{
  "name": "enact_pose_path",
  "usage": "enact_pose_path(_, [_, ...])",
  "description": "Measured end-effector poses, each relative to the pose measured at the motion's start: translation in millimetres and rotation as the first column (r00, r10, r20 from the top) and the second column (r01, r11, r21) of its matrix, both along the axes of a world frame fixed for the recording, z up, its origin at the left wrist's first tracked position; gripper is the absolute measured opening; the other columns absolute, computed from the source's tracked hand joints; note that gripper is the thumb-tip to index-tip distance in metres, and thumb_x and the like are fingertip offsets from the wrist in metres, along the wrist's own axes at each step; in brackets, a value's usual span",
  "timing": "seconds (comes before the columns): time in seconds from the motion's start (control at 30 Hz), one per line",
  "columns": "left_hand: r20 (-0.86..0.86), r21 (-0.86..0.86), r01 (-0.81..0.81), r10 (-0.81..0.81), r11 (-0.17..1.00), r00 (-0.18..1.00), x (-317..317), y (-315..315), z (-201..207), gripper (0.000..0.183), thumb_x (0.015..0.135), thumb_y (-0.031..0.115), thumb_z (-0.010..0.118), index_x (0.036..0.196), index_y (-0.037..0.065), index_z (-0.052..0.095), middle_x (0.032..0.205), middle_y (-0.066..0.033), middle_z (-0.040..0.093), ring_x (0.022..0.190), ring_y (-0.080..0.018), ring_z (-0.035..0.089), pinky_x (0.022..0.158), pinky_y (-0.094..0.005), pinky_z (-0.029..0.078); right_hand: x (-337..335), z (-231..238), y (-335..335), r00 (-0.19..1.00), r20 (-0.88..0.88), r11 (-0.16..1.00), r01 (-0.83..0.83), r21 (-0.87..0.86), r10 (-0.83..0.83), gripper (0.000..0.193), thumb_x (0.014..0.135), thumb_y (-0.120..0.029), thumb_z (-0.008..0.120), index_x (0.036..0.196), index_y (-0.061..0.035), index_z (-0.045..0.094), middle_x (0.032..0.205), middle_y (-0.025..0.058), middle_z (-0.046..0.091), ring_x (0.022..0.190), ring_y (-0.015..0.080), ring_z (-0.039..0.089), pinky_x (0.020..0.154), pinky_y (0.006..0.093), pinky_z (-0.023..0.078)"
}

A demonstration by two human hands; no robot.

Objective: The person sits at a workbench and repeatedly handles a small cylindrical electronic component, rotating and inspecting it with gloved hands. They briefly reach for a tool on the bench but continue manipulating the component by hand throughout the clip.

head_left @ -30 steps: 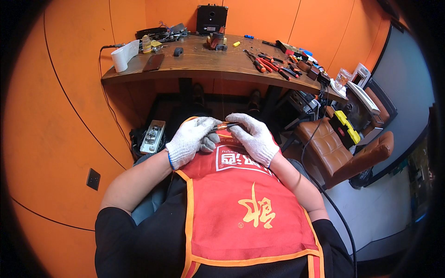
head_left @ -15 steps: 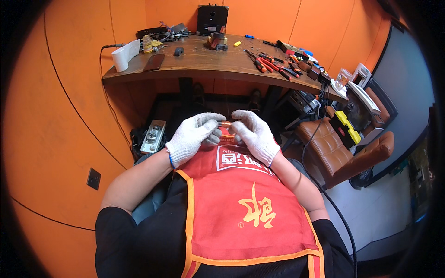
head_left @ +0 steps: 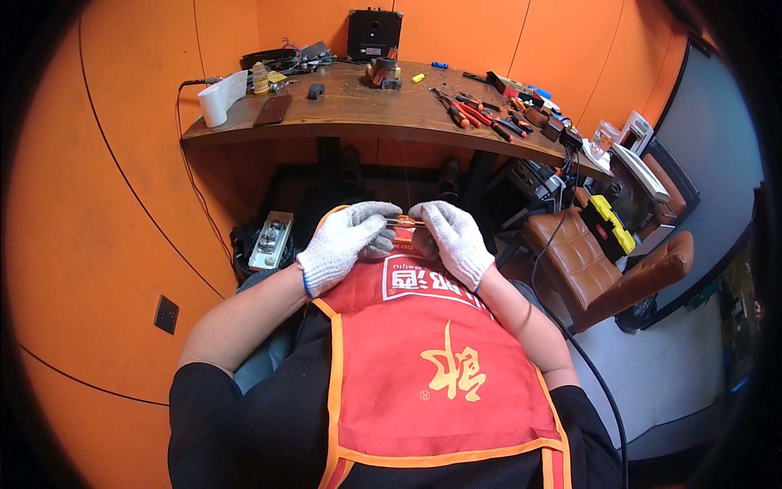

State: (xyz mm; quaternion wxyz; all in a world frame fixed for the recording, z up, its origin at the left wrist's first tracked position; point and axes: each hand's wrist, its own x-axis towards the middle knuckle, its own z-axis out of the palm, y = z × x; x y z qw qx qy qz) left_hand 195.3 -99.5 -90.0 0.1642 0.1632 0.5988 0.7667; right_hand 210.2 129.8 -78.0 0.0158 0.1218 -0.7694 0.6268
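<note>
Both my hands wear white knit gloves and meet above my lap, over the red apron (head_left: 440, 342). Between them lies a small thin rod-like part with a copper-coloured middle (head_left: 405, 222), held roughly level. My left hand (head_left: 346, 242) pinches its dark left end between thumb and fingers. My right hand (head_left: 453, 242) closes on its right end, thumb and fingers curled inward. The part's ends are hidden in the gloves, and its exact kind is too small to tell.
Ahead stands a wooden table (head_left: 358, 106) with red-handled pliers (head_left: 472, 114), a paper roll (head_left: 215, 106), a small bottle (head_left: 260, 78) and a black box (head_left: 374, 35). On the right, a brown chair (head_left: 562, 248) holds a yellow-and-black toolbox (head_left: 608, 224). A black cable (head_left: 599, 367) runs beside my right arm.
My right hand has shifted slightly right and its raised fingers have come down along the part. More of the copper-coloured middle shows between the gloves. The left hand has moved little.
</note>
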Motion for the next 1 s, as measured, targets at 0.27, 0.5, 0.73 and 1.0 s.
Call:
enact_pose_path(0.27, [-0.046,-0.114,0.043,-0.049,0.992,0.998,-2,6,6,0.037,0.110,0.025,0.055,0.141,0.004,0.058,0.105,-0.0061,0.071,0.087,-0.0115,0.069,0.078,-0.0263,0.059,-4,-4,-8,0.980,-0.110,0.973,0.147,-0.179,-0.169,0.026,0.108,-0.021,0.061,0.122,0.0002,0.066,0.088,0.0032,0.068,0.066,0.0061,0.056,0.059,0.0219,0.045])
enact_pose_path(0.5, [-0.105,-0.087,-0.032,0.023,0.996,0.994,-6,14,12,0.033,0.110,0.022,0.055,0.135,0.002,0.063,0.096,-0.0044,0.070,0.082,-0.0091,0.065,0.076,-0.0241,0.056,-2,-6,-1,0.954,-0.214,0.968,0.173,-0.180,-0.210,0.026,0.109,-0.025,0.057,0.109,-0.0018,0.069,0.070,-0.0005,0.062,0.055,0.0051,0.048,0.052,0.0216,0.038])
enact_pose_path(0.73, [-0.090,0.033,0.033,-0.030,0.999,0.996,-24,39,29,0.030,0.111,0.025,0.055,0.126,0.003,0.069,0.094,-0.0046,0.074,0.074,-0.0069,0.065,0.068,-0.0214,0.054,-4,-2,6,0.878,-0.331,0.938,0.310,-0.157,-0.345,0.023,0.102,-0.018,0.062,0.111,0.0014,0.071,0.105,0.0136,0.073,0.100,0.0205,0.070,0.090,0.0334,0.055])
enact_pose_path(1.0, [-0.362,-0.208,-0.119,0.037,0.971,0.931,-19,38,43,0.023,0.109,0.017,0.058,0.122,0.002,0.069,0.087,-0.0020,0.068,0.070,-0.0069,0.059,0.066,-0.0217,0.051,-2,8,6,0.979,-0.176,0.941,0.037,-0.337,-0.102,0.030,0.108,-0.031,0.057,0.113,-0.0030,0.067,0.089,0.0044,0.069,0.068,0.0098,0.061,0.061,0.0268,0.050])
